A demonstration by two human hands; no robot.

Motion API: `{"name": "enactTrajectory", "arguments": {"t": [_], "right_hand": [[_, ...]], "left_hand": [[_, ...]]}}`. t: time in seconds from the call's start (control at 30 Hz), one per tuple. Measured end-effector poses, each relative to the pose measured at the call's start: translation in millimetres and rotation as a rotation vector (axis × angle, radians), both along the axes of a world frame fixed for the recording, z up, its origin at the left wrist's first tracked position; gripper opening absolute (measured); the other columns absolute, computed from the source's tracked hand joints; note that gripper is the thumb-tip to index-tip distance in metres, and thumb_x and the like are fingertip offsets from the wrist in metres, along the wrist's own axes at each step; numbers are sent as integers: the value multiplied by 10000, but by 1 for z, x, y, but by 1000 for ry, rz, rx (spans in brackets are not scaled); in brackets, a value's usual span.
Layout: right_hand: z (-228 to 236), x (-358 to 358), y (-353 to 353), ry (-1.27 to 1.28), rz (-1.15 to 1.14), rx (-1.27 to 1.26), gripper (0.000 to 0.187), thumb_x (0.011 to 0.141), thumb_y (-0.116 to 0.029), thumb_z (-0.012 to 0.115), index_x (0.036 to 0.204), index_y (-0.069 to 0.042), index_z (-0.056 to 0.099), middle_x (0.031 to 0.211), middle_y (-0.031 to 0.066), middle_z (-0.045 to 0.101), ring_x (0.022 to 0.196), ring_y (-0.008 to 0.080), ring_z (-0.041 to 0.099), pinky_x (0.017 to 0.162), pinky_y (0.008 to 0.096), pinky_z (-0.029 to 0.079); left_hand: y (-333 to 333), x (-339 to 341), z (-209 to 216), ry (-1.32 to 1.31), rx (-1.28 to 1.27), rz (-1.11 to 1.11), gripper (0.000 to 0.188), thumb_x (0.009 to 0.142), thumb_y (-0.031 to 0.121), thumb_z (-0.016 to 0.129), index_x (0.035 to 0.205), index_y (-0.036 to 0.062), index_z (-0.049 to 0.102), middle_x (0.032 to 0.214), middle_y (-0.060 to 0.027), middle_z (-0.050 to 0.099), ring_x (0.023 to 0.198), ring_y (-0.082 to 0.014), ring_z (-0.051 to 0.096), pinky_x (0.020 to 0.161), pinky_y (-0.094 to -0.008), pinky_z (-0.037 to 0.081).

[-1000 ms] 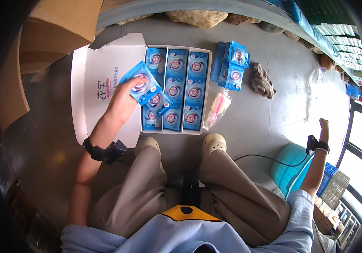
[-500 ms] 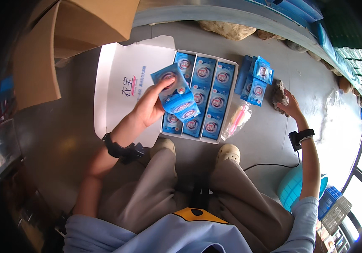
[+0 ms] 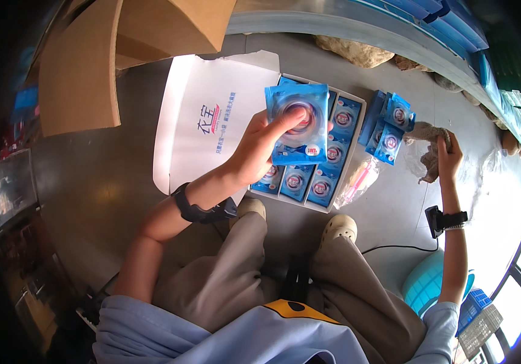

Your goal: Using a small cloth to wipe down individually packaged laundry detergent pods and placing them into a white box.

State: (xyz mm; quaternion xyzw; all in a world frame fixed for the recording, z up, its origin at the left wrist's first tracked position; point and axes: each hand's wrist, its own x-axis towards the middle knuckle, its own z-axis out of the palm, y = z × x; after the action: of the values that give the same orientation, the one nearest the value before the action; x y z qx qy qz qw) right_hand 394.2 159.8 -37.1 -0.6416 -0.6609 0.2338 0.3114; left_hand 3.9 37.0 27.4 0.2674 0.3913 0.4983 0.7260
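Over a white carton, my left hand (image 3: 254, 148) grips a blue sachet (image 3: 310, 100), thumb pressed on its face; whether others lie behind it cannot be seen. The carton (image 3: 178, 130) stands on the floor with its lid folded out to the left. Dividers split it into rows of blue sachets (image 3: 335, 155), partly hidden by the held one. To the right, a crumpled grey-brown rag (image 3: 431, 167) hangs from the closed fingers of my right hand (image 3: 449, 161). Beside that rag lies a small pile of blue sachets (image 3: 389, 143).
A clear plastic bag (image 3: 360, 182) with something pink lies right of the carton. An open cardboard box (image 3: 81, 79) stands at the far left. Rocks (image 3: 354, 51) line the base of a shelf at the back. A turquoise basket (image 3: 424, 279) is near my right arm.
My right hand has lifted the rag off the floor, and it now hangs unfolded. My left hand has moved up, turning the sachet flat toward me. The whole view has shifted slightly.
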Motion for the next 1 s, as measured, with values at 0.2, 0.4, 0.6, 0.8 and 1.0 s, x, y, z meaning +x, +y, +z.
{"name": "enactTrajectory", "arguments": {"t": [0.2,0.4,0.6,0.8,1.0], "right_hand": [[48,-50,-12,401,141,-26,251,850,-193,523,965,25,572,805,-7,575,739,64,485,669,208,408],[82,-99,-36,755,4,-310,313,877,-253,464,1026,11,541,1044,72,541,954,148,505,843,267,395],[100,-118,-49,1185,418,-678,421,791,-6,548,1180,19,387,1115,128,501,978,188,517,895,306,405],[90,-116,-55,897,628,-571,520,747,-84,628,1195,6,379,1123,140,509,1004,209,525,880,328,433],[76,-124,-55,1327,283,-1151,547,784,-329,486,1183,35,406,1126,184,503,975,276,536,848,356,449]], "left_hand": [[9,7,18,-392,-22,3,500,878,315,342,1273,10,319,1029,-113,540,945,-164,529,828,-321,436],[11,3,10,-520,-136,17,463,882,283,342,1240,-10,347,1029,-141,538,935,-252,546,832,-432,445],[16,-3,-27,-776,-481,-5,363,894,249,356,1127,-15,445,949,-178,566,889,-265,574,774,-400,493],[26,-10,-87,-362,-439,145,229,836,211,461,972,34,512,871,-106,587,831,-226,593,724,-354,509],[23,-32,-123,834,127,285,563,737,155,616,1196,-4,332,1177,-170,409,1121,-252,393,920,-351,325]]}}
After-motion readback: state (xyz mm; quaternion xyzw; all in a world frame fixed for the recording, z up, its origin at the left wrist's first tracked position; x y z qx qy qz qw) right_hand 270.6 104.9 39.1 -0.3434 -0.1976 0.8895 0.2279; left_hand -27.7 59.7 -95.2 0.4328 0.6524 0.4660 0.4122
